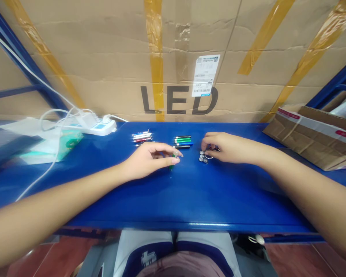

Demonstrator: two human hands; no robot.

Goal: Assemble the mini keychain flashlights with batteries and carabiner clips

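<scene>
My left hand rests on the blue table, fingers pinched round a small green tube-shaped flashlight with a clear tip. My right hand lies to the right, its fingers curled over a cluster of small silver round parts, and a metal ring shows under the fingertips. Behind my hands lie two rows of the small flashlights: green and blue ones in the middle, red and silver ones further left.
A large cardboard sheet marked LED stands behind the table. A white power strip with cables lies at the back left, beside paper and a teal packet. An open cardboard box sits at the right.
</scene>
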